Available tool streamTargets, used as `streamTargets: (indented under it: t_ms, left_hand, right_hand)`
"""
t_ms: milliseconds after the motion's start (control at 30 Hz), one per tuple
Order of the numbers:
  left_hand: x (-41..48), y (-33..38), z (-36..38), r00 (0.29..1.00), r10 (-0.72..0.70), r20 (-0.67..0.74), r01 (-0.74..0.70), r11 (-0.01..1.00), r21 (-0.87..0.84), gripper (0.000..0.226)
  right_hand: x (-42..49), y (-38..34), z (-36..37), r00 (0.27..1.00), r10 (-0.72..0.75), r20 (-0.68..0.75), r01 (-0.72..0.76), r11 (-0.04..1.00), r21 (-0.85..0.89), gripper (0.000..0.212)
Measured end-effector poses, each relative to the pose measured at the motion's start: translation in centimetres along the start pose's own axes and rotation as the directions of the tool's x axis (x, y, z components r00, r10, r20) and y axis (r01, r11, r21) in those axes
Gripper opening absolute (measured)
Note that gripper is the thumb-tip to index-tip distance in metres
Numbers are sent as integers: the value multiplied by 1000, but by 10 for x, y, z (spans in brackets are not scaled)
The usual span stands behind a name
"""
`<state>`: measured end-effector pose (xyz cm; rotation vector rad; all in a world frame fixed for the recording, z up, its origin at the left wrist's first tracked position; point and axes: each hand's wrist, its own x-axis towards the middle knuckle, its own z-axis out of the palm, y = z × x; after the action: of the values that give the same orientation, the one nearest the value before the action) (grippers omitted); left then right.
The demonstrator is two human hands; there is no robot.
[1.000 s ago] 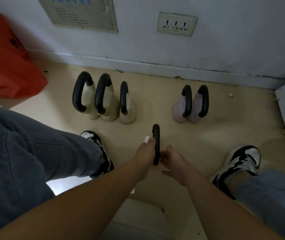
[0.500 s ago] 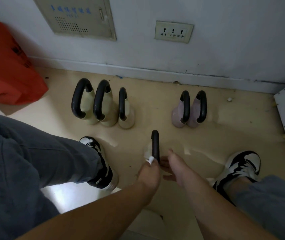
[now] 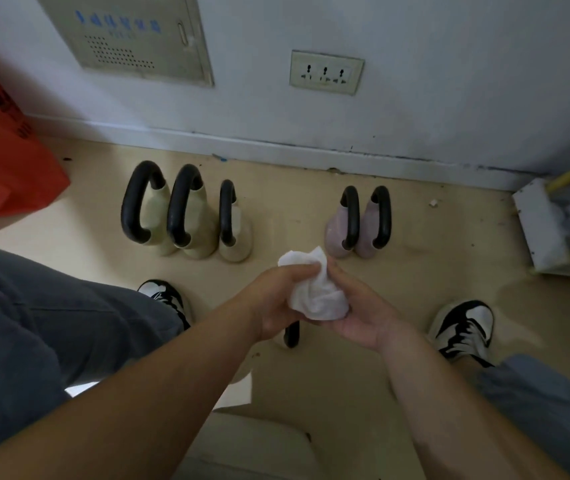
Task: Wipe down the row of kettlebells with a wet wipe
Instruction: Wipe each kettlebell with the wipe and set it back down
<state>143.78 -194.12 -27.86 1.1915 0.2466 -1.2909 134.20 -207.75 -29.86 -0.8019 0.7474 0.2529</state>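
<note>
A crumpled white wet wipe [image 3: 314,289] sits between both of my hands in the middle of the view. My left hand [image 3: 276,299] pinches its upper edge and my right hand [image 3: 359,306] cups it from below. Beneath my hands only the lower end of a black kettlebell handle [image 3: 291,336] shows; its body is hidden. Three cream kettlebells [image 3: 186,216] with black handles stand side by side near the wall. Two pink kettlebells [image 3: 359,223] stand to their right, with a gap between the groups.
An orange bag [image 3: 2,157] lies at the far left. A white stand with yellow bars [image 3: 546,226] is at the right by the wall. My two shoes [image 3: 463,327] flank the kettlebell on the beige floor. A wall socket [image 3: 326,72] sits above.
Both hands have let go of the near kettlebell's handle and risen above it. The wipe, before a small bit at my left fingers, is now bunched up between both hands.
</note>
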Motion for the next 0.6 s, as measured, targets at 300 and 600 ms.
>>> streamTargets:
  t_ms: [300, 600]
  left_hand:
    - [21, -14, -33, 889, 159, -430, -48, 965, 258, 14]
    - [35, -68, -78, 993, 50, -111, 95, 254, 962, 70]
  right_hand:
    - [20, 8, -42, 785, -143, -603, 91, 989, -115, 46]
    - [25, 32, 16, 817, -240, -524, -114, 824, -555, 44]
